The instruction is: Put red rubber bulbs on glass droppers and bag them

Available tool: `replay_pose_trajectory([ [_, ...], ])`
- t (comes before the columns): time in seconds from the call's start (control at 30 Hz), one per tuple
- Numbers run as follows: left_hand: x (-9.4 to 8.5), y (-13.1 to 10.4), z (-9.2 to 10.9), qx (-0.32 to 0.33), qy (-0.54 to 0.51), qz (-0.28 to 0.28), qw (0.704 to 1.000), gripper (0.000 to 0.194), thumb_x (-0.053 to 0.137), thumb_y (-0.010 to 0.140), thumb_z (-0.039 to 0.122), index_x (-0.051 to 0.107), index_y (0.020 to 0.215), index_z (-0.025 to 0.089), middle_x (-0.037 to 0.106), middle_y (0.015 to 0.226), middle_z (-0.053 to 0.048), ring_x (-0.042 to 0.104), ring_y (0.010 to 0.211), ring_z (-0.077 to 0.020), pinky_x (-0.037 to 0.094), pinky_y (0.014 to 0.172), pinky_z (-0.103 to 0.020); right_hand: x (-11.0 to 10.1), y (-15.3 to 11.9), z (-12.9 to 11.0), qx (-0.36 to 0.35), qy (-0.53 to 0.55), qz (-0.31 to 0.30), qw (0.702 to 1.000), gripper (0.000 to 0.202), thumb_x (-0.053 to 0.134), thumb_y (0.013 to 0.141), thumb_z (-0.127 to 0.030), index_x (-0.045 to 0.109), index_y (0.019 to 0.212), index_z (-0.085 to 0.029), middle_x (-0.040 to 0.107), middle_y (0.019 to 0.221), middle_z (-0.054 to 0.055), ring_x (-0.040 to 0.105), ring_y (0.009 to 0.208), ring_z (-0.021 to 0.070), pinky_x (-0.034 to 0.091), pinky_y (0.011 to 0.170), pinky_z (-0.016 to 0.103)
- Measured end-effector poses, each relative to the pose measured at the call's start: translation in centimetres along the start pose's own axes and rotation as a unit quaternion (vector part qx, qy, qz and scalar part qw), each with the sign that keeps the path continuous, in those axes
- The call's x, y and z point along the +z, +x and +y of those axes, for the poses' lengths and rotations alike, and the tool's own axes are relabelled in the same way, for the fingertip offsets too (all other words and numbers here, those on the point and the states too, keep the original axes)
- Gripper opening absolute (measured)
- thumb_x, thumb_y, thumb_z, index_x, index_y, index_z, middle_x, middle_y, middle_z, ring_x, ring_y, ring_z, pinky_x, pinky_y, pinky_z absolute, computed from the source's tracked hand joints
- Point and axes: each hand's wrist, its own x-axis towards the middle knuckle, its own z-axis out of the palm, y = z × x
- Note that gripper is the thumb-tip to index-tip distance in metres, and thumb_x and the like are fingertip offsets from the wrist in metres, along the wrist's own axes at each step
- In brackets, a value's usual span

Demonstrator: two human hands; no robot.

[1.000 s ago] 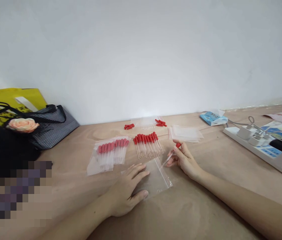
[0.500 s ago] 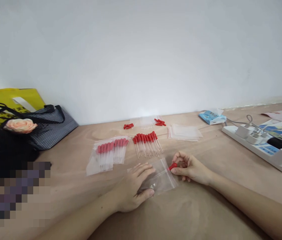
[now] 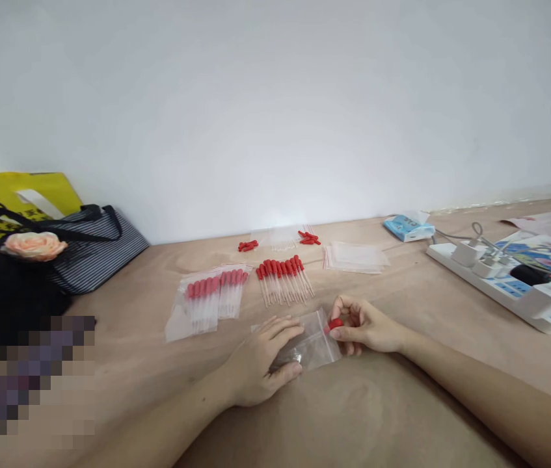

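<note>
My right hand pinches the red rubber bulb of a dropper at the mouth of a clear zip bag. I cannot make out the dropper's stem through the plastic. My left hand lies across the other end of the bag, fingers stretched out and thumb apart, pressing it to the table. Beyond the hands is a row of droppers with red bulbs and clear stems. To their left, several bagged droppers overlap one another.
Flat zip bags are stacked behind my right hand. Loose red bulbs and clear stems lie near the wall. A power strip and tissue pack sit at right; a striped bag and yellow bag at left.
The view has shifted slightly. My right hand, still pinching the red bulb, appears a little closer to the bag's mouth. My left hand stays on the bag.
</note>
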Motion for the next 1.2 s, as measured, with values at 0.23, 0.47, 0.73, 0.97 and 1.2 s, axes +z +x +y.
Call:
replay_pose_trajectory([
  [0.23, 0.0, 0.0, 0.2, 0.000, -0.003, 0.004, 1.000, 0.045, 0.050, 0.079, 0.033, 0.041, 0.121, 0.020, 0.042, 0.129, -0.006, 0.034, 0.121, -0.0208, 0.025, 0.103, -0.042, 0.7, 0.2, 0.1, -0.036, 0.053, -0.024, 0.998, 0.036, 0.070, 0.060, -0.033, 0.040, 0.070, -0.017, 0.058, 0.078, -0.001, 0.055, 0.049, 0.0043, 0.047, 0.046, 0.018],
  [0.47, 0.1, -0.4, -0.2, 0.006, -0.034, 0.032, 0.999, 0.042, 0.050, 0.079, 0.032, 0.044, 0.118, 0.021, 0.045, 0.125, -0.006, 0.036, 0.119, -0.0219, 0.031, 0.099, -0.041, 1.4, 1.0, 0.5, -0.013, 0.028, 0.010, 0.999, 0.033, 0.071, 0.057, -0.037, 0.046, 0.064, -0.016, 0.054, 0.054, -0.006, 0.048, 0.044, 0.0047, 0.041, 0.044, 0.018],
  [0.73, -0.2, -2.9, -1.8, 0.006, -0.053, 0.015, 0.998, 0.038, 0.049, 0.080, 0.035, 0.046, 0.117, 0.023, 0.045, 0.126, -0.006, 0.038, 0.118, -0.0213, 0.032, 0.099, -0.041, 0.3, 0.6, 0.0, -0.060, -0.108, -0.030, 0.992, 0.028, 0.067, 0.062, -0.043, 0.068, 0.068, -0.016, 0.055, 0.069, 0.001, 0.049, 0.062, 0.0091, 0.040, 0.056, 0.021],
  [0.97, -0.4, -2.7, -2.2, 0.006, -0.058, 0.011, 0.998, 0.040, 0.051, 0.079, 0.038, 0.048, 0.115, 0.022, 0.048, 0.124, -0.007, 0.040, 0.116, -0.0220, 0.031, 0.099, -0.042, -0.3, 0.5, 0.0, -0.053, -0.138, -0.042, 0.988, 0.027, 0.062, 0.067, -0.042, 0.068, 0.073, -0.016, 0.052, 0.074, 0.001, 0.050, 0.063, 0.0079, 0.041, 0.057, 0.020],
  [1.2, -0.5, -2.2, -2.4, 0.027, -0.068, 0.020, 0.997, 0.041, 0.054, 0.076, 0.034, 0.050, 0.114, 0.021, 0.049, 0.123, -0.007, 0.041, 0.116, -0.0223, 0.034, 0.097, -0.040, -2.7, 5.1, -1.0, 0.061, -0.157, 0.155, 0.973, 0.015, 0.062, 0.065, -0.023, 0.049, 0.062, -0.015, 0.049, 0.049, -0.005, 0.047, 0.043, 0.0054, 0.039, 0.042, 0.016],
])
